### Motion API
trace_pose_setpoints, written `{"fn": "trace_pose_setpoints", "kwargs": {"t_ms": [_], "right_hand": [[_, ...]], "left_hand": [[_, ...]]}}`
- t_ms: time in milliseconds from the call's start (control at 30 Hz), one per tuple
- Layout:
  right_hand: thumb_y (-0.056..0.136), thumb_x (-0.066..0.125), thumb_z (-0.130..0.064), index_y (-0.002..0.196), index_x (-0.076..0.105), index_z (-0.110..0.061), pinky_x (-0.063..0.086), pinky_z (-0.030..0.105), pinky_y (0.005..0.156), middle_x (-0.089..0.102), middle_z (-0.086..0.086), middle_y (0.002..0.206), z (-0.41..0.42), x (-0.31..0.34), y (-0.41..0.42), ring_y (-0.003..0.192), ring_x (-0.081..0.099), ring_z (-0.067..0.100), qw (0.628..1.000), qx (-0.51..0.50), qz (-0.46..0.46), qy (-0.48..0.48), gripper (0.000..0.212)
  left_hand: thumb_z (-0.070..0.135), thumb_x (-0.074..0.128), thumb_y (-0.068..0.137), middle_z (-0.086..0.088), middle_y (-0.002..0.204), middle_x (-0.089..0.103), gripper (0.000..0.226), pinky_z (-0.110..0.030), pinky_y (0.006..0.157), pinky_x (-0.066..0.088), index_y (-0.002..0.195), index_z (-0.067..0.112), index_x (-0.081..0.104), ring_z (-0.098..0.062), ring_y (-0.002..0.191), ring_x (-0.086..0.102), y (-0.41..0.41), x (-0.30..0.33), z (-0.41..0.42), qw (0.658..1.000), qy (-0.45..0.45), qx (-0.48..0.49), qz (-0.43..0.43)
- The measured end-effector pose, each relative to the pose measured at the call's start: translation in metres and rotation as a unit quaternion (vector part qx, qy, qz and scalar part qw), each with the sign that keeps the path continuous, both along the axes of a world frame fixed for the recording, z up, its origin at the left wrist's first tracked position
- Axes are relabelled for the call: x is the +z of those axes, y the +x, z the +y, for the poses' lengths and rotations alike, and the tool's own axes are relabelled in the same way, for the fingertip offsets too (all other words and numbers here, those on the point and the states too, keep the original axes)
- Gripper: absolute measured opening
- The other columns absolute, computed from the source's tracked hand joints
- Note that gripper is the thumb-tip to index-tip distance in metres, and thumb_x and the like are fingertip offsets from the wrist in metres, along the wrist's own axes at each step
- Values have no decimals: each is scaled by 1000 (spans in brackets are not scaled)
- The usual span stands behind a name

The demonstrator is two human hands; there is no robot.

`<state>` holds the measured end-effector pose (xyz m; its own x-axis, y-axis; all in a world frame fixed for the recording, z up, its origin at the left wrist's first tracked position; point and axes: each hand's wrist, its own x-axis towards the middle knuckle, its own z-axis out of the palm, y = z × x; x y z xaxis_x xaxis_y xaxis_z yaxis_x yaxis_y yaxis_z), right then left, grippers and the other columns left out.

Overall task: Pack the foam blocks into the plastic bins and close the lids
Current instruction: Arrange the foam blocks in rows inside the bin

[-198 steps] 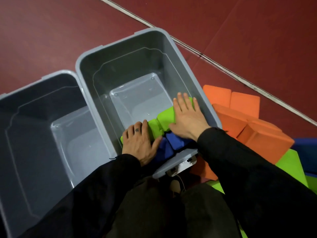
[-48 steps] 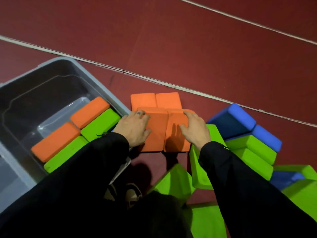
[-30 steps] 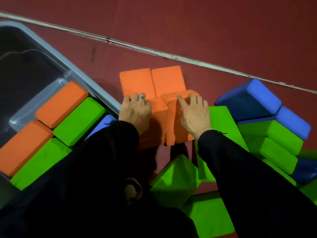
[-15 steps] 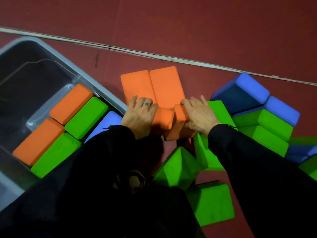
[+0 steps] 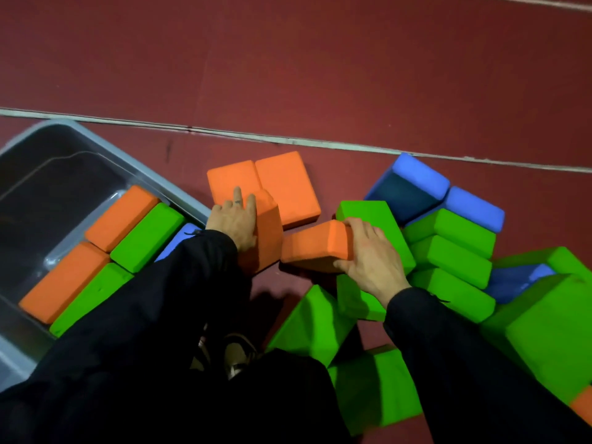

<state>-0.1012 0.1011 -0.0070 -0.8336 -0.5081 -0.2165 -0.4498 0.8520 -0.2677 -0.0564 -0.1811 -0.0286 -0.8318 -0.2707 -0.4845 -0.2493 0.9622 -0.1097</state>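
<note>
Both black sleeves reach forward over the floor. The right hand [image 5: 368, 257] grips an orange block [image 5: 312, 246] tilted off the floor; the left hand [image 5: 234, 224] clasps another orange block [image 5: 267, 232] stood on edge. At the left, the gray bin [image 5: 105, 145] holds two orange, two green and one blue block. Two flat orange blocks [image 5: 285, 184] lie just beyond the hands; green blocks [image 5: 455, 251] and blue blocks [image 5: 416, 187] crowd the right.

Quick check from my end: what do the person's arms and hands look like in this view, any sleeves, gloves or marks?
Both arms are in long, loose black sleeves that end at the wrists. The left hand and right hand are bare, with no gloves. The left hand has a small dark mark on one finger; whether it is a tattoo or a ring is too small to tell. No watch or bracelet shows.
</note>
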Motion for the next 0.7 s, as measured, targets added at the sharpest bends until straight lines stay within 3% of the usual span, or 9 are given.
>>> {"fn": "trace_pose_setpoints", "kwargs": {"t_ms": [100, 233, 333, 433, 700], "right_hand": [[70, 86, -42, 141, 40, -24, 46, 46, 100, 57, 3, 135, -1, -8, 5, 122, 51, 30, 1000, 2, 16, 1, 87], [69, 81, -44, 143, 41, -24, 43, 46, 105, 56, 1, 138, -5, -11, 5, 125, 51, 29, 999, 22, 40, 15, 86], [66, 74, -47, 145, 41, -25, 44, 48, 103, 55, 1, 137, -4, -4, 1, 122, 50, 30, 999, 42, 17, 30, 88], [63, 74, -47, 143, 44, -23, 44, 47, 101, 56, 6, 131, 0, 12, -8, 117, 51, 33, 999, 27, -6, 20, 88], [64, 72, -45, 142, 44, -28, 44, 47, 100, 54, 5, 131, -11, 82, -4, 117, 51, 35, 995, 98, 17, 10, 84]], "left_hand": [[48, 65, 82, -16, 148, 42, 91, -49, 103, 35, 152, 6, 26, -36, 127, 46, -3, -17, 2, 998, -60, 10, 10], [59, 71, 69, -12, 128, 50, 80, -46, 96, 36, 129, 11, 49, -33, 114, 49, -2, -33, 22, 998, -30, -34, 48], [52, 75, 62, -13, 125, 53, 77, -47, 103, 38, 121, 12, 43, -34, 116, 51, 13, -36, 44, 996, 22, -50, 65], [44, 74, 64, -10, 111, 60, 68, -43, 87, 46, 115, 12, 42, -34, 102, 61, 29, -16, 48, 993, 68, 8, 101], [52, 74, 74, -12, 118, 57, 67, -42, 74, 42, 115, 12, 39, -38, 106, 62, 69, 85, 44, 962, 169, 151, 153]]}}
